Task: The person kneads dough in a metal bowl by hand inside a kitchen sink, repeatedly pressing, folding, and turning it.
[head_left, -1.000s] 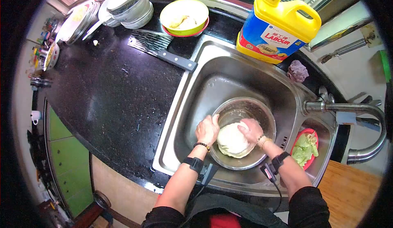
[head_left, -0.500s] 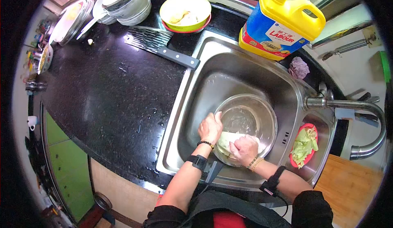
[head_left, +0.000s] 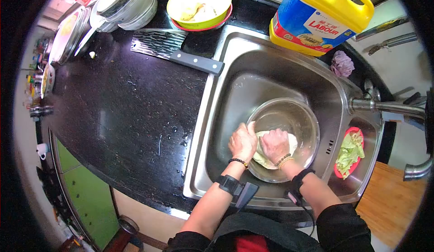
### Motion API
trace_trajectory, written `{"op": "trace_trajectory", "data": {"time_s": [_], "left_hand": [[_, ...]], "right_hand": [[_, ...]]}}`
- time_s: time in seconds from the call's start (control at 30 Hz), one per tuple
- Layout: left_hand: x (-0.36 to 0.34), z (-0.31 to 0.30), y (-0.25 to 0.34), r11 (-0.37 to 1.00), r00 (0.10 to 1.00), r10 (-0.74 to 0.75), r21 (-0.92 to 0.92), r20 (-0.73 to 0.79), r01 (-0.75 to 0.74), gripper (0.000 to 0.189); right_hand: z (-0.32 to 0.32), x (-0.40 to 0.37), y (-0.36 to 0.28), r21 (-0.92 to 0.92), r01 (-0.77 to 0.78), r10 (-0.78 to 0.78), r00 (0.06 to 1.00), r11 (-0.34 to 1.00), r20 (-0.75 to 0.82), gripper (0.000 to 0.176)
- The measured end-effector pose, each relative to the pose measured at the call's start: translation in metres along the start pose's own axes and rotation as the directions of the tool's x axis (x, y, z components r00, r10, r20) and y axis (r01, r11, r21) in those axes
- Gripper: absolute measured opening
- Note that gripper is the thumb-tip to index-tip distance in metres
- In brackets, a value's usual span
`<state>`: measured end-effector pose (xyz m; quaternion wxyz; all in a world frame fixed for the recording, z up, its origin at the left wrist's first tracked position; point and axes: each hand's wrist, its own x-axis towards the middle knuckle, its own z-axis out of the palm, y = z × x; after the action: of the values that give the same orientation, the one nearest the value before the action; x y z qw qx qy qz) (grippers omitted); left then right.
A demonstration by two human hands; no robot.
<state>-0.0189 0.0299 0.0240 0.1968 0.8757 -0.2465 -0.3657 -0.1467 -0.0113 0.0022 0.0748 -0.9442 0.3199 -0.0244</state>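
A round metal basin (head_left: 308, 116) with water in it stands in the steel sink (head_left: 235, 89). Inside it lies a pale green-white leafy vegetable (head_left: 291, 142), partly covered by my hands. My left hand (head_left: 243, 141) is at the basin's left rim, its fingers bent at the vegetable's left edge; whether they grip rim or leaf is hidden. Over the vegetable, my right hand (head_left: 275, 145) is closed and pressed onto it, its fingertips out of sight.
A cleaver (head_left: 196, 62) lies on the black counter (head_left: 122, 102) with its handle end at the sink's edge. Behind are a yellow bowl (head_left: 199, 3), stacked bowls (head_left: 131, 7) and a detergent jug (head_left: 321, 19). Right are a faucet (head_left: 389, 107), leaves (head_left: 349, 154) in a red basket and a wooden board (head_left: 389, 197).
The view has shifted, so most things sit further right. My right hand has moved across the vegetable, closer to my left hand.
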Motion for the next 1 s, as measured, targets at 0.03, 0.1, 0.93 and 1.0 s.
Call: {"op": "trace_trajectory", "data": {"time_s": [0.03, 0.1, 0.93, 1.0], "left_hand": [[0.001, 0.0, -0.001, 1.0, 1.0, -0.004, 0.011, 0.003, 0.004, 0.043], [0.0, -0.003, 0.002, 1.0, 1.0, 0.003, -0.004, 0.016, -0.003, 0.043], [0.006, -0.001, 0.006, 0.993, 0.992, 0.122, -0.002, -0.035, -0.122, 0.041], [0.007, -0.004, 0.006, 0.994, 0.992, 0.114, 0.002, -0.05, -0.114, 0.041]], "right_hand": [[0.003, 0.004, 0.003, -0.019, -0.019, 0.019, 1.0, 1.0, 0.023, 0.022], [0.01, 0.012, 0.008, -0.032, -0.022, 0.024, 0.999, 0.999, 0.046, 0.023], [0.01, 0.085, 0.015, -0.049, -0.012, 0.046, 0.604, 0.999, 0.795, 0.038], [0.013, 0.09, 0.011, -0.042, 0.069, -0.004, 0.562, 0.997, 0.827, 0.039]]}}
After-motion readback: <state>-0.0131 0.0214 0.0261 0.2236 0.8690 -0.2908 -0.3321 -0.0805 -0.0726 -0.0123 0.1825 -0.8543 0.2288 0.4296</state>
